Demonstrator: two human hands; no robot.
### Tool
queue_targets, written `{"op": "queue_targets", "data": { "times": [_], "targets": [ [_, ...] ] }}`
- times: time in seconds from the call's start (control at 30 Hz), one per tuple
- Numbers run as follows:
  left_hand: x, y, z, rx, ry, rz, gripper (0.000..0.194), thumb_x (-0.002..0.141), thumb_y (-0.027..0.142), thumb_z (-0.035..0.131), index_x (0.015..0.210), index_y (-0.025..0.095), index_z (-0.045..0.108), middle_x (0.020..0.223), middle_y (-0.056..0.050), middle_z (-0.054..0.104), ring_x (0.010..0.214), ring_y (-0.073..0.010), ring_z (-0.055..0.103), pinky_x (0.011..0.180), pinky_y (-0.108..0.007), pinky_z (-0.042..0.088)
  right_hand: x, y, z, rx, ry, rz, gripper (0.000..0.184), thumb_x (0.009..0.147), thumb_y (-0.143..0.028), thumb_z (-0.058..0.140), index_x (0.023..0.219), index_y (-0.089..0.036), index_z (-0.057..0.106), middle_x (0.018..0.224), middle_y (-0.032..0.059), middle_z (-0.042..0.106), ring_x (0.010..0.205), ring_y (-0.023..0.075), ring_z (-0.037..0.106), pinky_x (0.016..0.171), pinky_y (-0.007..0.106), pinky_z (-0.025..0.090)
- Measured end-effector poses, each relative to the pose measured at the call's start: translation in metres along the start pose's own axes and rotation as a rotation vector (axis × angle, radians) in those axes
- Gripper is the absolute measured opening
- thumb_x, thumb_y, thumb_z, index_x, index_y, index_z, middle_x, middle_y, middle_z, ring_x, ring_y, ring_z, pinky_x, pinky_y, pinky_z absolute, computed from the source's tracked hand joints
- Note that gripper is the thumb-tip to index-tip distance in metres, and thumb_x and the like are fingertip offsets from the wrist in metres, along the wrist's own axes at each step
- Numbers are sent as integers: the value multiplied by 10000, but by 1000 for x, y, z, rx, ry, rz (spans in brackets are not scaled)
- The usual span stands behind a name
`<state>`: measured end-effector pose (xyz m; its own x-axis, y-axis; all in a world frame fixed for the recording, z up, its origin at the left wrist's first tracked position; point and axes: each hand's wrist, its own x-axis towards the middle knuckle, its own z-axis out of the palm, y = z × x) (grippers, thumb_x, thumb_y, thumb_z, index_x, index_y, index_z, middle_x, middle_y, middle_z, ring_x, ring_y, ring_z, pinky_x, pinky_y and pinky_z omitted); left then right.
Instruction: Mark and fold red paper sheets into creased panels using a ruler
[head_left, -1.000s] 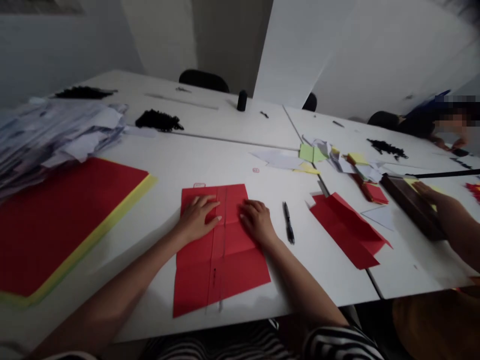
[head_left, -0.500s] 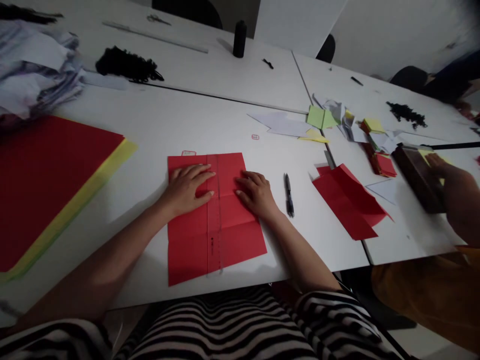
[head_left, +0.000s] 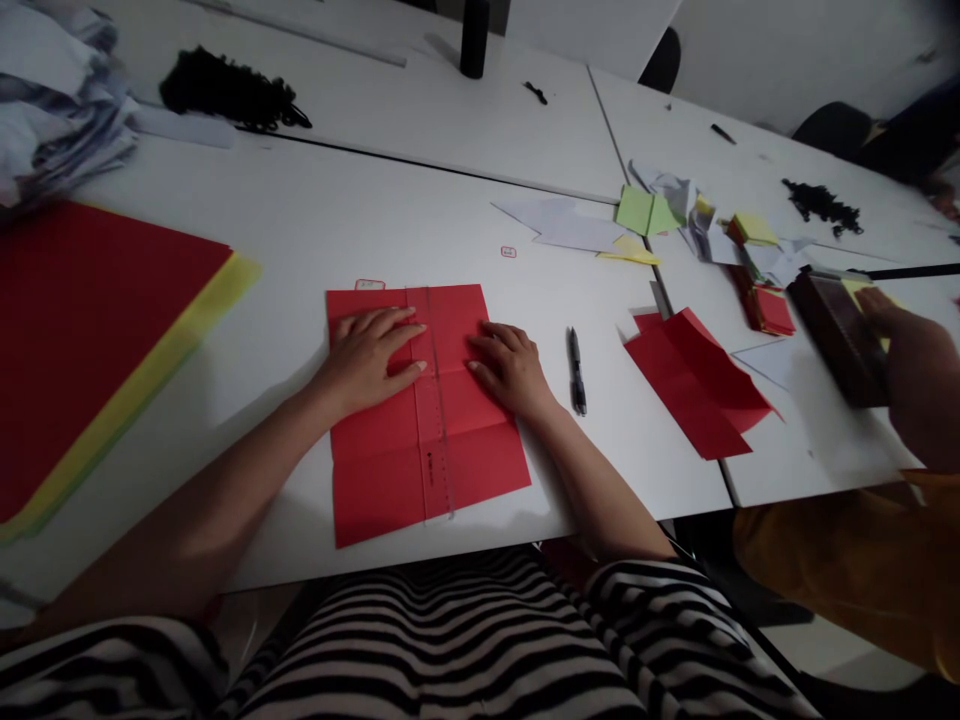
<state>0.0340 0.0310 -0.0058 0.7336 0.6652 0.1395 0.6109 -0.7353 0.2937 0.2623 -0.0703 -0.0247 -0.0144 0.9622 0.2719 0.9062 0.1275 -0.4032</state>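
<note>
A sheet of red paper (head_left: 375, 490) with fold creases lies flat in front of me, its lower edge slanted. Lengthwise across it rests a clear plastic ruler (head_left: 436, 440), tilted slightly. My left hand (head_left: 375, 362) lies on the left half of the sheet, fingers spread, with the fingertips at the ruler's left edge. On the sheet's right edge my right hand (head_left: 514, 368) rests with fingers stretched out, apart from the ruler. To the right of that hand lies a black pen (head_left: 577, 370).
Large red sheets (head_left: 97, 330) over yellow ones lie at left, below crumpled paper (head_left: 60, 110). Folded red paper (head_left: 694, 380) and paper scraps (head_left: 697, 215) lie at right. A co-worker's hand (head_left: 915, 350) rests by a dark brown box (head_left: 836, 335). Black yarn (head_left: 229, 90) and a bottle (head_left: 474, 40) stand farther back.
The ruler has turned a little, its near end shifting right. Both hands stay on the paper in nearly the same places. The whole view has shifted slightly.
</note>
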Motion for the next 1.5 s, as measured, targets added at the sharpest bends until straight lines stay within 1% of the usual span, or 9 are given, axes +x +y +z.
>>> {"op": "queue_targets", "data": {
  "times": [0.27, 0.4, 0.5, 0.6, 0.73, 0.87, 1.07, 1.33, 1.5],
  "targets": [
    [-1, 3, -1, -34, -3, 7, 468, 894, 448, 470, 1318, 255, 519, 1479, -49, 407, 1353, -286, 345, 1080, -472, 217, -1, -1, 0, 22, -16, 14, 358, 935, -387, 545, 1274, -271, 561, 1392, 53, 487, 1278, 268, 405, 1014, 454, 404],
    [-1, 3, -2, -52, 9, 48, 466, 908, 432, 465, 1325, 226, 501, 1460, -65, 439, 1366, -272, 344, 1076, -474, 220, -1, -3, -1, 38, -8, 14, 355, 933, -385, 550, 1264, -257, 571, 1391, 59, 491, 1274, 263, 408, 1018, 451, 396],
    [-3, 2, -2, -45, 31, 68, 436, 904, 414, 477, 1291, 217, 523, 1415, -82, 489, 1353, -269, 372, 1064, -473, 242, -1, -6, 0, 55, 13, -3, 355, 929, -376, 556, 1252, -231, 584, 1377, 79, 505, 1252, 263, 427, 1006, 444, 405],
    [-4, 0, -1, -30, 24, 103, 359, 913, 362, 466, 1234, 232, 562, 1377, -77, 523, 1325, -252, 413, 1052, -461, 266, -1, -7, 4, 62, 35, -20, 352, 926, -362, 558, 1247, -221, 588, 1367, 87, 514, 1239, 263, 437, 995, 449, 414],
    [-6, -2, -1, -35, 30, 125, 327, 919, 332, 460, 1213, 244, 575, 1357, -77, 534, 1275, -242, 467, 1045, -452, 287, 0, -8, 8, 64, 50, -30, 352, 919, -352, 564, 1248, -227, 586, 1365, 89, 515, 1240, 265, 440, 987, 458, 424],
    [-8, -4, -3, -49, 17, 134, 334, 917, 370, 480, 1220, 257, 564, 1367, -64, 524, 1283, -241, 457, 1054, -459, 278, -1, -9, 7, 63, 49, -18, 349, 917, -351, 566, 1248, -244, 584, 1367, 86, 514, 1241, 269, 443, 980, 466, 430],
    [-10, -7, -4, -58, -14, 151, 462, 868, 501, 556, 1259, 256, 540, 1403, -68, 490, 1312, -255, 425, 1071, -451, 262, -1, -10, 5, 69, 46, -24, 347, 917, -342, 568, 1249, -239, 582, 1365, 87, 515, 1242, 267, 443, 984, 464, 430],
    [-8, -2, -2, -21, -15, 157, 453, 872, 497, 561, 1250, 248, 538, 1408, -70, 489, 1316, -240, 419, 1076, -443, 238, -1, -7, 4, 53, 43, -10, 344, 914, -349, 575, 1242, -249, 586, 1366, 70, 516, 1241, 261, 446, 989, 456, 424],
    [-5, 0, -1, -50, -15, 152, 463, 867, 495, 563, 1259, 249, 543, 1412, -69, 480, 1312, -261, 421, 1088, -452, 219, -1, -5, 2, 39, 16, -1, 355, 923, -368, 562, 1259, -253, 575, 1382, 67, 503, 1256, 266, 430, 998, 458, 412]
  ]
}}
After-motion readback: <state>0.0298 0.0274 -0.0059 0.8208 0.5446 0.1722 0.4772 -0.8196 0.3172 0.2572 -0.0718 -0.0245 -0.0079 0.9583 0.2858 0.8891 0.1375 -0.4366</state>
